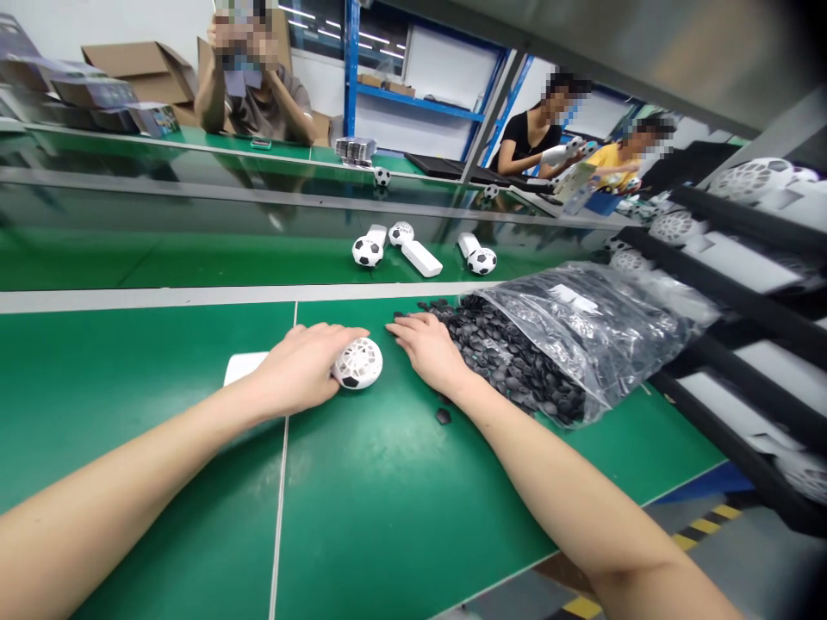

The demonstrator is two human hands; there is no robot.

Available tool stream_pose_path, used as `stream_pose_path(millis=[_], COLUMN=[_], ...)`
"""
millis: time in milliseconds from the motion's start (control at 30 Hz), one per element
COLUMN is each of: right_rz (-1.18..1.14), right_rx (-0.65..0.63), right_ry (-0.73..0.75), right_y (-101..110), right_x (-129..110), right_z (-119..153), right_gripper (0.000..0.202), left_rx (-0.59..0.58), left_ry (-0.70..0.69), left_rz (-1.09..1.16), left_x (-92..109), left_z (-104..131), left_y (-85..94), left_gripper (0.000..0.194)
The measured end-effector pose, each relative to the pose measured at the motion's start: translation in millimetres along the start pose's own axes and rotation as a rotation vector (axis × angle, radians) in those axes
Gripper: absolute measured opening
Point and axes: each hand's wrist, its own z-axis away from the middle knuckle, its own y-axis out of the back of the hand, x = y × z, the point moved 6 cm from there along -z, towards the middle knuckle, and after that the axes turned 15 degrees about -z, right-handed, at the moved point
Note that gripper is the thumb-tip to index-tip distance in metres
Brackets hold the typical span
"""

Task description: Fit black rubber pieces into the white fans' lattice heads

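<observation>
My left hand point(301, 368) is wrapped round a white football-shaped piece point(360, 363) with an openwork top and a black patch low on its front. A white block-like part point(244, 368) shows behind that wrist. Palm down, my right hand point(426, 346) has its fingers stretched toward small black pieces at the left edge of a pile point(510, 357); whether a piece is under the fingertips cannot be made out. The pile spills from a clear plastic bag point(600, 319). One loose black pentagon point(443, 416) lies on the green table point(388, 517) near my right wrist.
Beyond the white ledge point(129, 300) lie several football pieces, one a black-and-white ball point(368, 251), with white handles. Dark racks point(730, 319) of white parts stand at the right. Across the line, a person point(255, 95) sits at the left and two others work at the right.
</observation>
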Motion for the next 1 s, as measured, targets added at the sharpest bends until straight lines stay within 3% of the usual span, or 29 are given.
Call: stream_pose_path(millis=[100, 200, 333, 533, 800, 1000], right_rz=[0.095, 0.076, -0.088, -0.248, -0.527, -0.678], right_rx=[-0.093, -0.103, -0.074, -0.029, 0.081, 0.076], right_ry=[0.037, 0.041, 0.054, 0.05, 0.173, 0.063], right_y=[-4.9, -2.0, 4.1, 9.7, 24.0, 18.2], right_x=[-3.9, -9.5, -13.0, -14.8, -41.3, -41.3], right_z=[0.1, 0.3, 0.8, 7.3, 18.0, 21.8], right_gripper=[0.025, 0.021, 0.014, 0.022, 0.017, 0.012], left_rx=[0.015, 0.038, 0.066, 0.066, 0.06, 0.062], left_ry=[-0.019, -0.065, -0.079, -0.076, -0.015, -0.074], left_rz=[-0.044, -0.002, 0.028, 0.016, -0.021, 0.021], left_x=[-7.6, -10.2, -9.5, -7.4, -9.3, -9.0], left_z=[-1.0, -1.1, 0.0, 0.6, -0.8, 0.4], left_y=[-0.6, -3.0, -4.2, -6.5, -9.4, -6.4], left_gripper=[0.067, 0.07, 0.071, 0.072, 0.061, 0.061])
